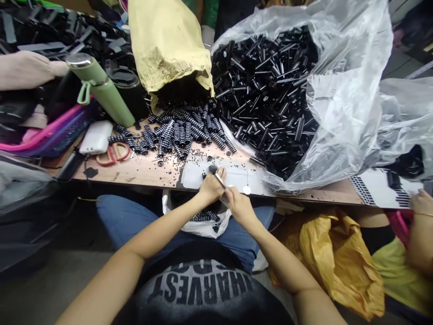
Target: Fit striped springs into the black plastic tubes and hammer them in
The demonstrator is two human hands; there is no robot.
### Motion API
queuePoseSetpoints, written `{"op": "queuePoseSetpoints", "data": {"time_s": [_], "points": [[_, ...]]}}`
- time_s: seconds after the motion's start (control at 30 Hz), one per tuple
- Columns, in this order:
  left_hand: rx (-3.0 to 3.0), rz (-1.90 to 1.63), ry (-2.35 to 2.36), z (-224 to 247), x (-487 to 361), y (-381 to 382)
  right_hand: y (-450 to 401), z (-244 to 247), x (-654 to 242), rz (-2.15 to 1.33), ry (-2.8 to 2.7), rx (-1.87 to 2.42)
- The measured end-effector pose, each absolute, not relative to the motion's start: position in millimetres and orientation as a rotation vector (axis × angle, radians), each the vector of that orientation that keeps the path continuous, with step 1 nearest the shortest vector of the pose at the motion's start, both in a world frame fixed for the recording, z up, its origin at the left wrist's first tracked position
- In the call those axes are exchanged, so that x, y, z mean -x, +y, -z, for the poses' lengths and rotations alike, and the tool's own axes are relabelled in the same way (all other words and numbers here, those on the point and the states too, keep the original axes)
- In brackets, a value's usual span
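Observation:
Close to the bench's front edge, my left hand (211, 187) is closed around a shiny black tube (219, 179) with a dark round end pointing away from me. My right hand (239, 206) pinches at the near end of this tube, and its fingertips partly hide what is there. Beneath both hands lies a pale flat sheet (194, 174) strewn with tiny dark bits. Several black-and-white ringed rollers (182, 133) are heaped just beyond. Under my wrists, an open white bag (221, 228) on my lap holds more ringed rollers.
A clear plastic bag (348, 104) spills black tubes (267, 90) at the back right. Behind the rollers stands a yellow sack (169, 40). Left are a green flask (104, 95), red-handled scissors (113, 154) and a pink-rimmed basket (43, 131). Other people's hands show at both sides.

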State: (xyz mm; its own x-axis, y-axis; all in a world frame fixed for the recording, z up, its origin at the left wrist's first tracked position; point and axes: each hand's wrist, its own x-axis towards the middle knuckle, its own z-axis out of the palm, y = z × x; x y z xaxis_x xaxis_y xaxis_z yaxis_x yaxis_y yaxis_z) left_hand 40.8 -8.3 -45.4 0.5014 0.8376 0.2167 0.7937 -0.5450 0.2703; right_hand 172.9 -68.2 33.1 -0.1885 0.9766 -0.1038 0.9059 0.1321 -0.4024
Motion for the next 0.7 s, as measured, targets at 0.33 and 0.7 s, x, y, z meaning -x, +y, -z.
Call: {"op": "queuePoseSetpoints", "data": {"time_s": [0.33,0.7], "points": [[-2.538,-0.503,1.429,37.5,-42.3,9.5,-67.2,-88.8,-166.2,-0.566,-1.943,1.623],[-2.616,-0.431,1.407,50.2,-42.8,14.3,-62.3,-41.8,-146.4,-0.498,-2.4,1.964]]}}
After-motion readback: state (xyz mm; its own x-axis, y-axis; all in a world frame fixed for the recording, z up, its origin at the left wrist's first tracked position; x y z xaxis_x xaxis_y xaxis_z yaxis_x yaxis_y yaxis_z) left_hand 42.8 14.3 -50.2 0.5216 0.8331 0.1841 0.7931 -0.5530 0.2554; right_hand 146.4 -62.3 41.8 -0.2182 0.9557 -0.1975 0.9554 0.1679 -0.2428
